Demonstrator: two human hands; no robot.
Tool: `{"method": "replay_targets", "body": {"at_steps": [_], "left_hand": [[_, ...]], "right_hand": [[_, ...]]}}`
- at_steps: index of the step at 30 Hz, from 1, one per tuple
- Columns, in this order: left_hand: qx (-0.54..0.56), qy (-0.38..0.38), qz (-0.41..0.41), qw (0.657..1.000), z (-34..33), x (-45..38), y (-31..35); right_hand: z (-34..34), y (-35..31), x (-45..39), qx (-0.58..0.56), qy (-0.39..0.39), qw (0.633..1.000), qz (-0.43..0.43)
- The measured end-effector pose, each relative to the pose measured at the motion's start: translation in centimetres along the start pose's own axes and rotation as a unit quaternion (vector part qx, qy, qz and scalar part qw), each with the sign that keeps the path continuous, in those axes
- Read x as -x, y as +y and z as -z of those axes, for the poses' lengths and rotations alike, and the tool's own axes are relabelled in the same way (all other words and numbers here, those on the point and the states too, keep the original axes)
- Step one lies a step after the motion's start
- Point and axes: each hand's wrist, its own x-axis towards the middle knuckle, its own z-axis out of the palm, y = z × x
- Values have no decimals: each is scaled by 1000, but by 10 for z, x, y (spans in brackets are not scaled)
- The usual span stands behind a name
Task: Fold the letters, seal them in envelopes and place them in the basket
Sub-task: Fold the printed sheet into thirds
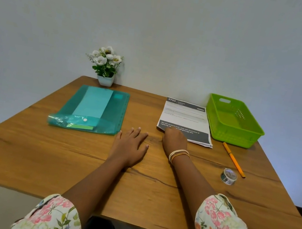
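— Letters (184, 118)?
— Stacked right of centre on the table (21, 144), just beside the green basket (234, 121) at the right.
— Hands?
— Left hand (131, 144) lies flat, fingers straight, on the wood. Right hand (175, 139) rests on the letters' near-left corner; grip hidden, cannot tell.

This looks like a simple office or study corner. A wooden table with dark grain lines (58, 159) stands against a plain white wall (161, 26). At 11 o'clock on it lies a teal transparent plastic document folder (114, 112), and behind that a small white pot of artificial white flowers (106, 65). At 1 o'clock lies a stack of printed paper sheets (184, 116), at 2 o'clock a bright green plastic basket (213, 120). At 3 o'clock lie an orange pen (233, 159) and a roll of clear tape (228, 176).
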Motion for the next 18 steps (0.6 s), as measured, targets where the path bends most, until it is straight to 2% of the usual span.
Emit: {"method": "replay_targets", "body": {"at_steps": [4, 10, 14, 18], "left_hand": [[9, 12, -2, 1000, 3, -5, 1], [24, 17, 3, 1000, 4, -2, -1], [62, 37, 6, 997, 7, -2, 0], [120, 75, 13, 990, 11, 3, 1]], "right_hand": [[0, 5, -1, -27, 42, 998, -28], [5, 8, 13, -189, 97, 974, -84], [13, 9, 31, -250, 129, 953, -115], [17, 14, 60, -286, 139, 943, -102]]}}
